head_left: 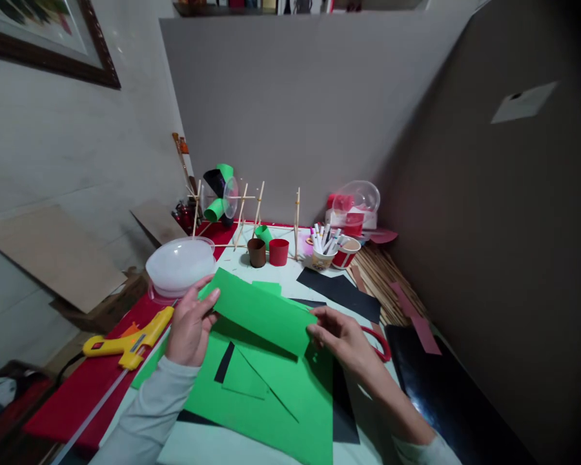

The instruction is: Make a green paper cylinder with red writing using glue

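Note:
A green paper sheet (264,311) is lifted above the table between both hands. My left hand (190,326) pinches its left end with thumb and fingers closed on the edge. My right hand (341,336) grips its right corner. Under it lie larger green paper pieces (281,400) and black paper (345,413) flat on the white table (208,445). A red scissors handle (383,347) shows just behind my right hand.
A yellow glue gun (128,341) lies on red paper at the left. Behind are a clear plastic bowl (180,265), a wooden stick frame (252,216), brown and red cups (268,252), a cup of markers (323,248), wooden sticks (385,274) and grey partition boards.

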A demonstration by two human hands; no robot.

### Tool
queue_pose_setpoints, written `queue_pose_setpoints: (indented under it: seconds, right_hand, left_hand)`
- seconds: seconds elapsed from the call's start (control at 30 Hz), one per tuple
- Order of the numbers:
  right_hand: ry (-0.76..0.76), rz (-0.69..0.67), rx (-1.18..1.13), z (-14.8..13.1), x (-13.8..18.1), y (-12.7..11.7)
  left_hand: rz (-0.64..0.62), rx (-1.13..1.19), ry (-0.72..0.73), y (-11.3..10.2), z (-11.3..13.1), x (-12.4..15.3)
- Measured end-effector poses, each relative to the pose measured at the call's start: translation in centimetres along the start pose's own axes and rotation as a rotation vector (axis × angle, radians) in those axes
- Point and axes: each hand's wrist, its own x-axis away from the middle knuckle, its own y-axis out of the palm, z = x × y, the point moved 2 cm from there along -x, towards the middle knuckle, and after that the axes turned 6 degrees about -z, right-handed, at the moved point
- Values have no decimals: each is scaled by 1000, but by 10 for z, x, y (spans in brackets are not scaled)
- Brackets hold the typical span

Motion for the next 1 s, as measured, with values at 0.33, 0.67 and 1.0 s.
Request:
queue_pose_setpoints:
  seconds: [0.33,0.67,1.0]
  right_hand:
    - [72,162,369,-10,15,-19]
    - [242,28,733,-5,14,-15]
    - [342,-58,927,-18,16,-11]
  left_hand:
    - [-72,-700,-12,-9,-7,23]
    - [-282,-1516,348,-18,-18,30]
    - [-891,-1588,905,0,-71,72]
